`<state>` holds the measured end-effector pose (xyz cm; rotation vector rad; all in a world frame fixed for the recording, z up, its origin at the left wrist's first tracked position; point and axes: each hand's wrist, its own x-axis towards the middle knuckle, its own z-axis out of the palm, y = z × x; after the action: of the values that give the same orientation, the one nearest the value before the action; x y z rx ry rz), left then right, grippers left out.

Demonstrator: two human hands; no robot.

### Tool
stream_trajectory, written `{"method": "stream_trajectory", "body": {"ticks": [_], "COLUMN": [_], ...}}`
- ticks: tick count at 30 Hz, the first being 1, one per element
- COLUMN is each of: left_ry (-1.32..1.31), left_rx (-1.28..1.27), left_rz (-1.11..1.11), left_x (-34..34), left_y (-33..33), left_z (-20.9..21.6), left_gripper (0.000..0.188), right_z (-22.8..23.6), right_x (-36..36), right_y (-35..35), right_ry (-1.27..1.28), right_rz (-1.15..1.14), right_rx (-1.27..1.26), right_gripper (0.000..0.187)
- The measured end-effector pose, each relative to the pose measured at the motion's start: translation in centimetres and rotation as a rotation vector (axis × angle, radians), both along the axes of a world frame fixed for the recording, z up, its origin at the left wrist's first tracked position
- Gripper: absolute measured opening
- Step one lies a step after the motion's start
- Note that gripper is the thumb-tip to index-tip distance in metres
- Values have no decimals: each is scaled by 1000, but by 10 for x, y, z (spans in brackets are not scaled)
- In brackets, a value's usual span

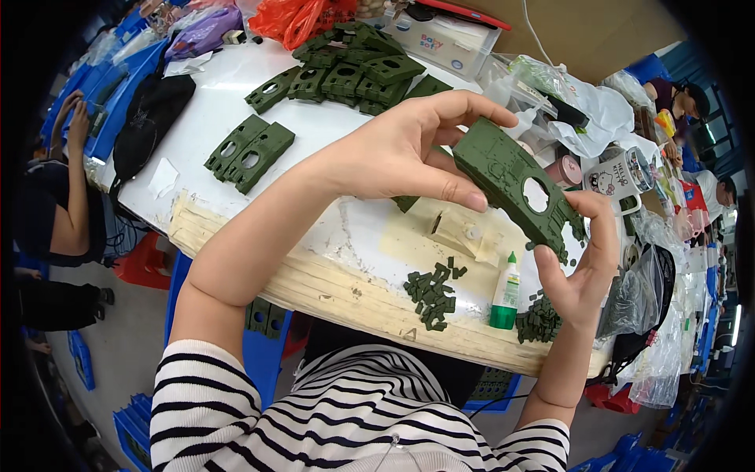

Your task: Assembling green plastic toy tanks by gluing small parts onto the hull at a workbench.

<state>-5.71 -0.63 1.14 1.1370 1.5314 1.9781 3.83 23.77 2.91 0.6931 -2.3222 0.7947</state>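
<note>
A white table is standing near blue crates; above it, the left hand and the right hand, both half curled, are holding one green hull.

This location is an assembly workshop. A white worktable carries a stack of matching green parts at top center, with small green pieces and a squeeze bottle at lower center; a blue bin below its edge holds further parts. Other people are visible at left and upper right.
</note>
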Motion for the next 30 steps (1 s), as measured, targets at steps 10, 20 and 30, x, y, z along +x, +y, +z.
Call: {"method": "stream_trajectory", "body": {"ticks": [10, 20, 30], "left_ry": [123, -723, -647], "left_rx": [30, 163, -187], "left_rz": [154, 291, 309], "left_x": [16, 92, 95], "left_y": [-3, 2, -4], "left_z": [5, -6, 15], "left_gripper": [67, 48, 57], "right_z": [-2, -19, -38], "right_x": [7, 21, 42], "right_y": [-6, -35, -63], "right_ry": [54, 339, 581], "right_rz": [-4, -192, -140], "right_rx": [-31, 301, 523], "right_gripper": [50, 54, 15]}}
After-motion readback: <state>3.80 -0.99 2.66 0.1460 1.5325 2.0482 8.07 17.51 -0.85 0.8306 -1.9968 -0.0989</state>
